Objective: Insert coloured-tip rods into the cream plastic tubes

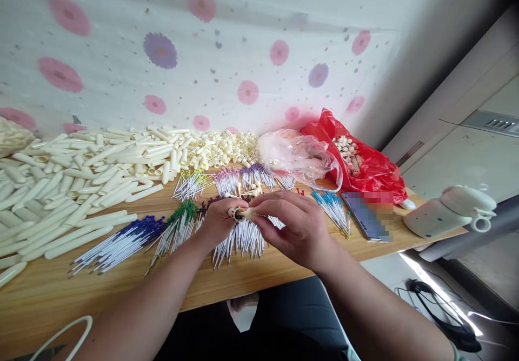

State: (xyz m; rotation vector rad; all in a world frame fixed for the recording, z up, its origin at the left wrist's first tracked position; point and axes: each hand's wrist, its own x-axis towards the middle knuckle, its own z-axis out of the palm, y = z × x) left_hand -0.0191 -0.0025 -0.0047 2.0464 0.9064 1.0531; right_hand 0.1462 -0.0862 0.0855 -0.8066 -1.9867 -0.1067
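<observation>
My left hand [222, 221] is closed around a cream pen barrel [232, 210], its open end turned toward my right hand. Several small coloured ends show in that opening. With thumb and fingers pinched, my right hand [298, 227] holds a small cream plastic piece [248, 215] against the barrel's end; its exact shape is mostly hidden. Beneath both hands lie white pen refills [239, 242] in a bunch. Blue-ended refills [121, 242] and green-ended refills [178, 223] lie left of them, light-blue-ended refills [330, 207] to the right.
Long cream tubes [81, 188] pile up on the wooden table [194, 291] at left, with short cream parts [223, 147] behind. A clear plastic bag [298, 155], a red bag [373, 172] of cream parts, a phone [365, 215] and a pale bottle [441, 212] stand or lie at right.
</observation>
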